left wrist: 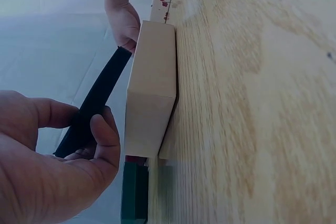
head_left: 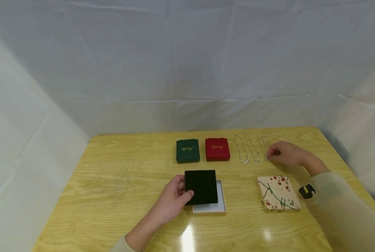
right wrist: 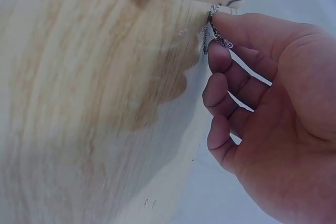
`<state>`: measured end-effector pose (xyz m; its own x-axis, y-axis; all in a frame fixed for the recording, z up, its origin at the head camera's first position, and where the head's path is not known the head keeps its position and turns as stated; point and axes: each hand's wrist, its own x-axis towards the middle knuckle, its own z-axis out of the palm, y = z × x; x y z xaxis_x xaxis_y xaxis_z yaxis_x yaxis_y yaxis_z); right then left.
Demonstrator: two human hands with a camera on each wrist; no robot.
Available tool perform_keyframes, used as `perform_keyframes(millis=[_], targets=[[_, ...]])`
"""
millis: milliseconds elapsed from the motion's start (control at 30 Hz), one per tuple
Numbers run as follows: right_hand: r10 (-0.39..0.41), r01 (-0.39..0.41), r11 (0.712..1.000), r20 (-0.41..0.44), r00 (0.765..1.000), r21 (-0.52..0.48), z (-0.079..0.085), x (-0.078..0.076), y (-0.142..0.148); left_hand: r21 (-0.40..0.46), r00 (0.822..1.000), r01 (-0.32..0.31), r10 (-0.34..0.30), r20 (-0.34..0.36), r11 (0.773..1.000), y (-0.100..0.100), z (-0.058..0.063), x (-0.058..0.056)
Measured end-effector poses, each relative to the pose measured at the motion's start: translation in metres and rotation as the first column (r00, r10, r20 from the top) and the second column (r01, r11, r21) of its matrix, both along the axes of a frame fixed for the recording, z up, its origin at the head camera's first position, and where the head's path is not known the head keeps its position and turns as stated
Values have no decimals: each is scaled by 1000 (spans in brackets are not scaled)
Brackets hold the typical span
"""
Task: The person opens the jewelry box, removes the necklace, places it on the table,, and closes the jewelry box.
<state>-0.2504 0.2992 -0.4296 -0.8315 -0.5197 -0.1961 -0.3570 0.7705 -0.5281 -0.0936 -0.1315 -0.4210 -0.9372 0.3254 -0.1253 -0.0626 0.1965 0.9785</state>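
My left hand (head_left: pixel 171 201) grips a flat black square pad (head_left: pixel 201 187) by its left edge, thumb on top and fingers beneath. The pad is raised and tilted over an open shallow box (head_left: pixel 223 197) with a pale inside, covering much of it in the head view. From the side, in the left wrist view, the box's plain beige wall (left wrist: pixel 152 66) shows. At the right, my right hand (head_left: pixel 286 154) pinches the near end of a thin silver chain necklace (head_left: pixel 262 142) between thumb and forefinger. Part of that chain (right wrist: pixel 216 38) hangs at the fingertips in the right wrist view.
Two more silver chains (head_left: pixel 245 161) lie left of the right hand. Behind the open box sit a green jewelry box (head_left: pixel 188 151) and a red one (head_left: pixel 217 149). A flower-patterned box lid (head_left: pixel 280 192) lies nearer, beside a small black device (head_left: pixel 306 191) at the right wrist.
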Motion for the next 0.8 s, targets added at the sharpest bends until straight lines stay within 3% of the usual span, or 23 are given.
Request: perform_keyframes(millis=[333, 800], targets=[[-16, 16, 1000, -38, 999, -5, 2, 3, -1, -4, 1000, 6, -6, -1, 1000, 1, -1, -1], [-55, 45, 997, -155, 986, -67, 14, 12, -13, -12, 1000, -3, 3, -11, 1000, 3, -1, -1]])
